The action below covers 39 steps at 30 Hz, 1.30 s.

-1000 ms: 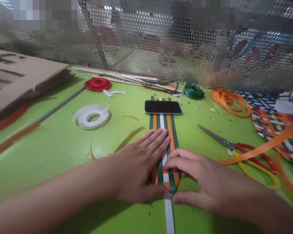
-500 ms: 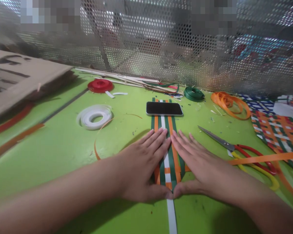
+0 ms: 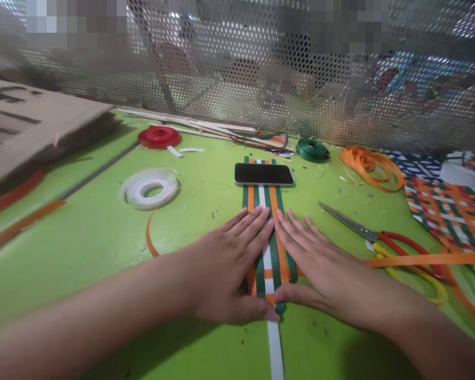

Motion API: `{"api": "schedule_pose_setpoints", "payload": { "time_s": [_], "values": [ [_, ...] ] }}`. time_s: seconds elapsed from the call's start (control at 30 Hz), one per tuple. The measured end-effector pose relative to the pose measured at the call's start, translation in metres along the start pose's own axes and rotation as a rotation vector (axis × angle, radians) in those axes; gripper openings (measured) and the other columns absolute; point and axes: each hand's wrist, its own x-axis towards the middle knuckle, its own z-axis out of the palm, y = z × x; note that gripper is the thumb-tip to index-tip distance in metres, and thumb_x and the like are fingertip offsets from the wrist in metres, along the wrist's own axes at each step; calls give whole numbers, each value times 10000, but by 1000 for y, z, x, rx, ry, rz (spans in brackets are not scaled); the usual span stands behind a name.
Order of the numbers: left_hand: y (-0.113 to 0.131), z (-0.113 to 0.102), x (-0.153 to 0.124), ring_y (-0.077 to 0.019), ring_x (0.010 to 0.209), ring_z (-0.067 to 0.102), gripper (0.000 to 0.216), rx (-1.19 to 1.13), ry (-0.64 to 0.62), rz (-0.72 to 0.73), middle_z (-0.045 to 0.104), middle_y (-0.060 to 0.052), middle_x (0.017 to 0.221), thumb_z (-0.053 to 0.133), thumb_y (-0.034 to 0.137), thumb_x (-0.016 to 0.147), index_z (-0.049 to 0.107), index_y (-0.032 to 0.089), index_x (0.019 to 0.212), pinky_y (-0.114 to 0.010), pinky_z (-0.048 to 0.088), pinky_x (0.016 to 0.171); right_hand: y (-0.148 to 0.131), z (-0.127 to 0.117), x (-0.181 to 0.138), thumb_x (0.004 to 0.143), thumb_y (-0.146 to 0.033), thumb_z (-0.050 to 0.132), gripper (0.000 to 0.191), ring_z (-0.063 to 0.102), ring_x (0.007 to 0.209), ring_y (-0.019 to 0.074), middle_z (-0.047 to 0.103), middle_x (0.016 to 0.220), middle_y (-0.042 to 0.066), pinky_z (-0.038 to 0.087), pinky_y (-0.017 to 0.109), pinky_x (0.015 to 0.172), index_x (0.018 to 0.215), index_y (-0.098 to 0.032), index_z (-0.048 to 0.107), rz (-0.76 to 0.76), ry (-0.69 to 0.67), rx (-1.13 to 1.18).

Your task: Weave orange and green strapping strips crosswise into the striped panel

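Green table (image 3: 83, 232), one set of coloured strips (image 3: 263, 203) in green, orange and white, laid side by side down the middle, far end pinned under a phone (image 3: 264, 174), near end crossed by short orange pieces, a single white tail (image 3: 274, 348) running on towards the person. Left hand (image 3: 229, 274) and right hand (image 3: 320, 269) both lie flat, fingers straight and close together, palms pressing the strips from either side, thumbs meeting at the near end; nothing pinched. One loose orange strip (image 3: 419, 259) runs from under the right hand across the scissors (image 3: 380, 237). Also present: white roll (image 3: 148, 187), red roll (image 3: 159, 136), green roll (image 3: 312, 150), orange coil (image 3: 370, 166), finished woven mat (image 3: 447, 211), cardboard sheet (image 3: 31, 126), mesh screen (image 3: 261, 79) behind. Risk, as judged: the strips look slick and springy, so uneven pressure or one palm lifting could let the crossings slide apart; a tug on the loose orange strip might drag the scissors or skew the weave
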Motion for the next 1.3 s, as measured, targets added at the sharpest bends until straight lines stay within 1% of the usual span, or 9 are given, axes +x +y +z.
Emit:
{"api": "schedule_pose_setpoints", "payload": {
  "time_s": [0.17,0.37,0.6,0.77,0.87,0.97,1.17,1.23,1.3],
  "values": [
    [0,2,-1,-396,1659,-70,1295,17,26,8,-117,-231,1750,367,960,910,81,-4,1726,-552,28,1370,-4,8,6,956,-899,354,1141,-77,1652,344,-112,1760,152,47,568,1318,1701,-126,-33,0,28,-75],
    [-2,5,-1,-397,1666,-27,1286,33,62,30,-68,-246,1757,390,948,917,116,-15,1725,-536,30,1375,-4,15,6,959,-902,327,1126,-69,1645,366,-106,1760,140,67,595,1315,1691,-130,-40,10,43,-74],
    [6,5,-8,-353,1677,41,1024,66,90,121,27,-212,1774,396,757,1057,170,23,1734,-503,43,1387,-5,13,6,944,-912,377,1171,-85,1640,380,-132,1755,139,107,606,1322,1699,-128,-57,58,21,-7],
    [6,4,-8,-360,1678,72,983,58,97,145,60,-190,1782,409,726,1066,161,61,1746,-515,103,1387,-4,6,3,957,-867,456,1175,-59,1653,367,-102,1765,154,112,605,1331,1730,-105,5,36,21,1],
    [6,2,-7,-365,1677,85,994,40,88,128,66,-188,1784,370,748,1066,160,54,1745,-520,110,1386,5,-1,-5,996,-777,521,1067,57,1666,358,-5,1794,118,225,575,1329,1751,-164,83,23,19,51],
    [7,1,-6,-348,1680,55,1005,31,63,108,47,-187,1781,332,767,1065,182,36,1738,-509,96,1387,17,-6,-8,1052,-702,495,905,205,1661,327,150,1801,86,291,531,1323,1748,-205,200,6,82,70],
    [8,0,-6,-355,1677,39,1016,42,50,113,4,-206,1770,317,771,1068,181,13,1730,-519,46,1386,22,-4,-2,1082,-637,499,786,294,1650,306,318,1781,126,346,523,1311,1695,-154,398,-75,148,-3],
    [8,0,-6,-359,1676,40,1016,36,49,112,4,-210,1769,309,773,1068,189,10,1728,-522,47,1385,17,-4,-3,1083,-553,553,693,388,1608,330,436,1729,169,403,543,1278,1638,-142,499,-97,229,-28],
    [7,0,-6,-367,1674,43,1020,24,52,113,8,-211,1767,312,778,1065,205,7,1725,-524,61,1386,9,-7,-6,1074,-422,603,513,539,1483,336,593,1578,185,476,542,1212,1518,-165,620,-127,319,-22]
  ]
}}
